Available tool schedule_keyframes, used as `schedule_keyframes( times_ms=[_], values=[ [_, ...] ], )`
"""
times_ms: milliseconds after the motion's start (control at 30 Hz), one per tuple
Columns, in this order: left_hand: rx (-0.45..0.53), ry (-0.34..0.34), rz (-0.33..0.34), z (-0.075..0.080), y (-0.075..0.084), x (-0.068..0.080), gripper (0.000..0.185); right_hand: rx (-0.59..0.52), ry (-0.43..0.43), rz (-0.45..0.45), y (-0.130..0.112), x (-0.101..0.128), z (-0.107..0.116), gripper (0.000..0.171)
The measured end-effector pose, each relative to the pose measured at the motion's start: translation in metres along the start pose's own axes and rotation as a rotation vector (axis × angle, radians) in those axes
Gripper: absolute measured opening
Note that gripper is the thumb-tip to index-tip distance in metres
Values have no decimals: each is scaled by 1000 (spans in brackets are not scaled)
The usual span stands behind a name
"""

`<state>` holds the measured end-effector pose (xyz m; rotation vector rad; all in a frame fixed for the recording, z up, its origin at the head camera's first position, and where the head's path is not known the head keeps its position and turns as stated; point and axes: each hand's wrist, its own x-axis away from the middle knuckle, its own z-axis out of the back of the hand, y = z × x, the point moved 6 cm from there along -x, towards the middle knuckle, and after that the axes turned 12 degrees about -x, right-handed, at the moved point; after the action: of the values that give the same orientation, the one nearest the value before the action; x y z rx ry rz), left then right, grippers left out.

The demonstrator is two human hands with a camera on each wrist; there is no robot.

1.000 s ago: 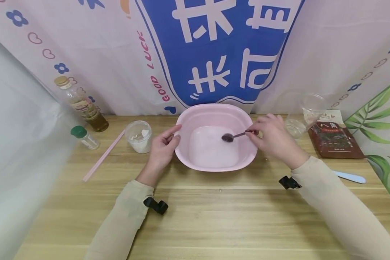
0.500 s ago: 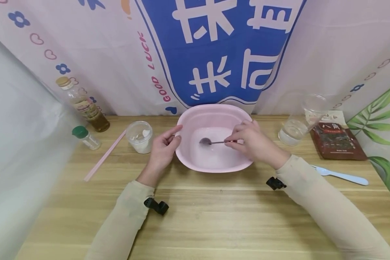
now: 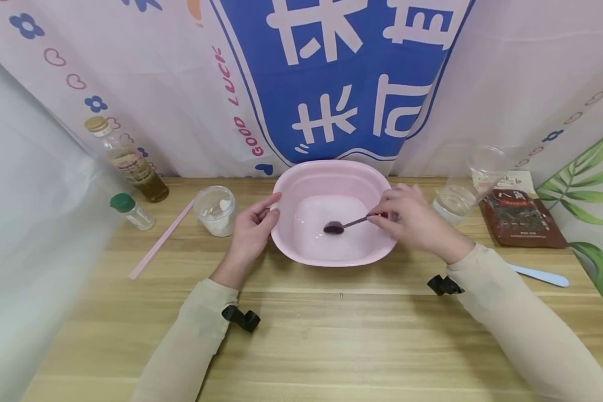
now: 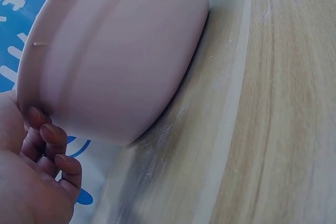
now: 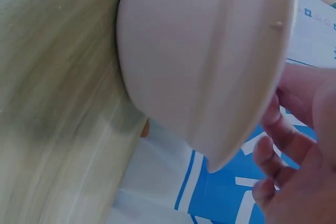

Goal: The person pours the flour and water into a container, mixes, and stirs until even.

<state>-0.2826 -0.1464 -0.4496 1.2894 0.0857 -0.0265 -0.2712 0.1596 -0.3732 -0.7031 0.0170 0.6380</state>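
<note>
A pink basin (image 3: 331, 261) stands at the back of the wooden table with whitish liquid (image 3: 311, 240) in its bottom. My left hand (image 3: 249, 231) grips its left rim between thumb and fingers; in the left wrist view the curled fingertips (image 4: 52, 134) press against the outer wall. Over the right rim, my right hand (image 3: 412, 218) pinches the handle of a dark spoon (image 3: 334, 228) whose bowl is at the liquid. From the right wrist, the basin wall (image 5: 178, 51) hides the spoon, and only the loosely curled fingers (image 5: 283, 135) show beside the rim.
To the left are a tub of white powder (image 3: 215, 212), pink chopsticks (image 3: 161, 240), a green-capped shaker (image 3: 132, 211) and an oil bottle (image 3: 130, 164). On the right lie a clear cup (image 3: 454, 201) with liquid, a brown packet (image 3: 522, 218) and a pale blue fork (image 3: 540, 274).
The spoon swept left across the basin with my right hand, then came back partway right and toward the near side. My left hand stayed on the rim.
</note>
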Motion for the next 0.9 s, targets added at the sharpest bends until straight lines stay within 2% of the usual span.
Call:
schedule_keyframes(
  times_ms=[300, 400, 533, 667, 800, 900],
  values=[
    [-5, -4, -10, 0, 1, 1, 39, 125, 188, -47, 11, -7, 6, 12],
    [1, -4, -6, 1, 1, 1, 40, 133, 218, -46, 13, -5, 11, 14],
    [4, -4, 3, 1, 1, 1, 40, 121, 200, -12, 15, 0, 15, 13],
    [3, -7, 6, 1, 0, 1, 40, 107, 143, 36, 12, 7, 14, 9],
    [-1, -5, 4, 0, -1, 0, 40, 40, 83, 94, 4, 11, 5, 6],
    [-4, -5, 1, 0, -1, 0, 40, -22, 74, 113, -3, 9, -6, 5]
  ],
)
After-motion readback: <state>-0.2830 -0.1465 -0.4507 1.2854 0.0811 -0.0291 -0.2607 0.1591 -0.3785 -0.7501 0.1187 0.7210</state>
